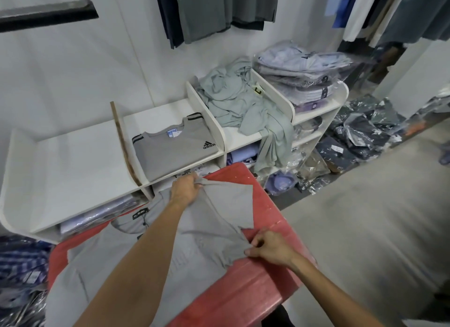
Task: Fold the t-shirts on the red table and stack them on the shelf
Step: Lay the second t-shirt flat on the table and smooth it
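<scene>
Two bare hands work a plain grey cotton t-shirt spread across the red desk in the lower middle of the frame. The left hand, at frame centre, has its grip pinched on the shirt's shoulder fabric near the far edge of the desk. The right hand, lower right of centre, has its grip closed on a fold of cloth at the shirt's side, just below the sleeve, which lies flat on the desk between the two hands. The neck label faces up at centre left.

Behind the desk stands a white divided shelf unit. Its middle compartment holds a folded grey t-shirt with black shoulder stripes. In the next compartment to the right lies a crumpled pale green garment, one end hanging over the front edge. Farther right sits a stack of plastic-wrapped shirts.
</scene>
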